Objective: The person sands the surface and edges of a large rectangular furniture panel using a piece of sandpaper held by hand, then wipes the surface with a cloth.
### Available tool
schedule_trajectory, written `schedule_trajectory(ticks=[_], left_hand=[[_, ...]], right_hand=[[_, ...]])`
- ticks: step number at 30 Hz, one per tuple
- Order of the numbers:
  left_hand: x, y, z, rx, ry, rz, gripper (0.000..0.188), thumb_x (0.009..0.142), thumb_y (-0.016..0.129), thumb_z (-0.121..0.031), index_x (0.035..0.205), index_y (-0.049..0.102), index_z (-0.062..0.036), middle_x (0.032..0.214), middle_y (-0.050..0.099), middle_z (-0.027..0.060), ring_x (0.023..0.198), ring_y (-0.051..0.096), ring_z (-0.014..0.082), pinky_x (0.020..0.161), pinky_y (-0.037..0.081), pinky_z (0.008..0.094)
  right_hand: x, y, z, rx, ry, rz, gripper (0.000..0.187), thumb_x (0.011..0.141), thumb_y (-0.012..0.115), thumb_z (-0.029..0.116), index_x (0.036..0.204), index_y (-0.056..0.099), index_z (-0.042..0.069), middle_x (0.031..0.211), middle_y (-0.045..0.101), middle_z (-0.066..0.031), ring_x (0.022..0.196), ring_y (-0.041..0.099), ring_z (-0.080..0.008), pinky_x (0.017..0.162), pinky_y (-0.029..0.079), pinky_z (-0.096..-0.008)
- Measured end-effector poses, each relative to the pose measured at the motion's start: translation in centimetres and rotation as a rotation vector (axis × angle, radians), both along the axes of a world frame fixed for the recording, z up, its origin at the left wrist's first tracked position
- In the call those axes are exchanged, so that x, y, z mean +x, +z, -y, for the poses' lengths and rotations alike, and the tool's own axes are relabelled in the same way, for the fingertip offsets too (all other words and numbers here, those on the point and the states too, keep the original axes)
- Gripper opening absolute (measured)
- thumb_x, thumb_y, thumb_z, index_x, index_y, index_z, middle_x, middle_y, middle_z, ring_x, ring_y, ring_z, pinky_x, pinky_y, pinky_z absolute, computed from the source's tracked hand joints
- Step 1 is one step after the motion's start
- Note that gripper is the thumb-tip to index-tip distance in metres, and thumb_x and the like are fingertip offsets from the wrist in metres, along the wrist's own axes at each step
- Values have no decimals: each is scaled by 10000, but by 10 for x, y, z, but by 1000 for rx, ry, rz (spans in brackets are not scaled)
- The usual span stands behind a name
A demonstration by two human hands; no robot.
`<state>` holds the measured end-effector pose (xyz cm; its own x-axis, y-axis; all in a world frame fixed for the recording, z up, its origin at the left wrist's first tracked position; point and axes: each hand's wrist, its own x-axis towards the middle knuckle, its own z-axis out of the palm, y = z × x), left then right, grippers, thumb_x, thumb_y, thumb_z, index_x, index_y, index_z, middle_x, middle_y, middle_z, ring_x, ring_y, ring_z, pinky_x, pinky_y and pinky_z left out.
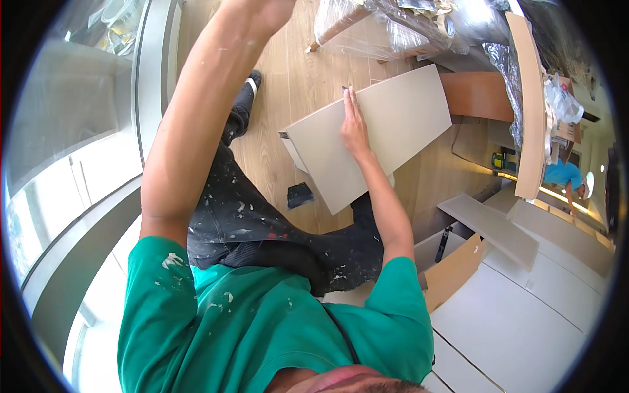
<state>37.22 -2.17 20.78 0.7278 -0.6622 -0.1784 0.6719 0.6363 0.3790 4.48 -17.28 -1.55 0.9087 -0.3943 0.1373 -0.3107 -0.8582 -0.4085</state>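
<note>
A pale beige board (pixel 386 137) with a flat, smooth face slants across the middle of the view, over the wood floor. My right hand (pixel 354 131) lies on its upper face, fingers stretched out toward the far edge. A small dark spot shows at those fingertips, too small to make out. My left hand (pixel 272 10) is raised at the top edge, where the picture cuts off its fingers; whatever it touches is out of view. Beneath the board's near left corner is a small black block-like thing (pixel 300 196). My paint-spotted dark trousers (pixel 242 216) show below.
A window frame (pixel 149 85) curves along the left. Plastic-wrapped furniture (pixel 393 29) stands at the far side, beside a reddish-brown panel (pixel 478 95). To the right are a loose grey board (pixel 491 226), an open cabinet box (pixel 452 268) and white panels (pixel 511 314). Another person (pixel 565 175) in blue bends farther off.
</note>
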Motion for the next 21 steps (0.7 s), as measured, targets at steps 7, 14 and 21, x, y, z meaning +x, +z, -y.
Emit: schedule_trajectory(ticks=[7,14,21], left_hand=[[-7,8,-6,-67,-42,-27,246,1090,424,-257,1113,544,-44,998,639,46,865,634,152,745,525,274],[-23,32,-6,-8,-79,-70,224,1097,396,-238,1066,537,-67,952,618,30,784,579,135,735,499,252],[-22,26,-4,-20,-76,-36,214,1086,406,-234,1068,527,-59,930,591,21,791,563,125,740,490,254]], right_hand=[[12,-23,-54,-122,190,-98,684,876,364,-114,1558,373,-69,1640,340,-269,1553,290,-382,1291,203,-490],[-1,-17,6,-260,137,-173,634,919,421,-51,1549,368,-93,1624,370,-273,1544,314,-391,1282,212,-512],[12,-10,-46,-175,255,-221,637,924,443,-55,1556,360,-84,1631,353,-280,1555,285,-395,1285,189,-513]])
